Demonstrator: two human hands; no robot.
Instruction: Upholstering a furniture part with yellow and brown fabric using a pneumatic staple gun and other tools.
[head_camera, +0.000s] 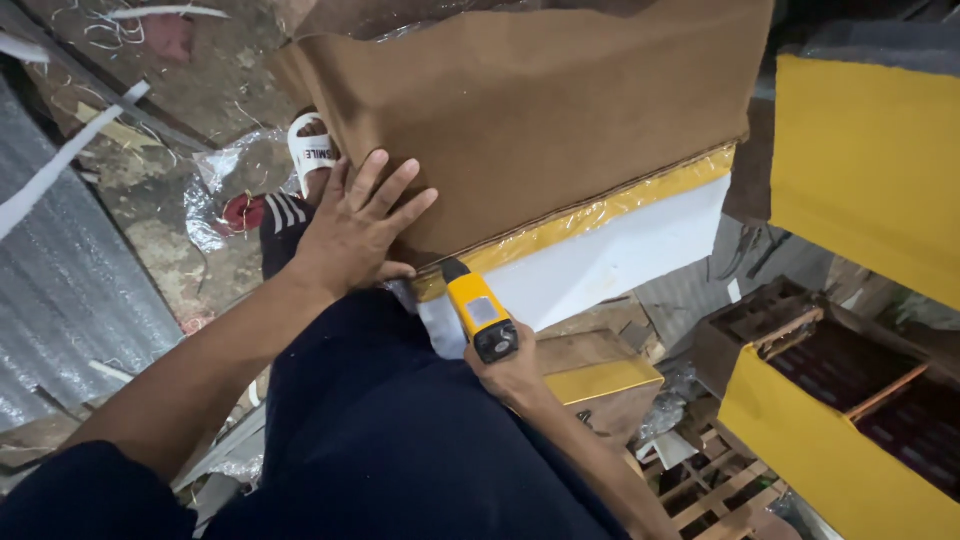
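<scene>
- Right hand (515, 375) wrapped tight around yellow staple gun (478, 312), nose at the fabric's lower edge.
- Left hand (355, 230) open, fingers splayed, palm flat on brown fabric (540, 110), gripping nothing.
- Fabric drapes over the white-and-yellow upholstered frame (610, 255).
- Beyond: sandalled foot (312, 150) on the littered floor (190, 90).

The left hand (355, 235) lies on the fabric (540, 110), the staple gun (480, 312) just right of it.
</scene>
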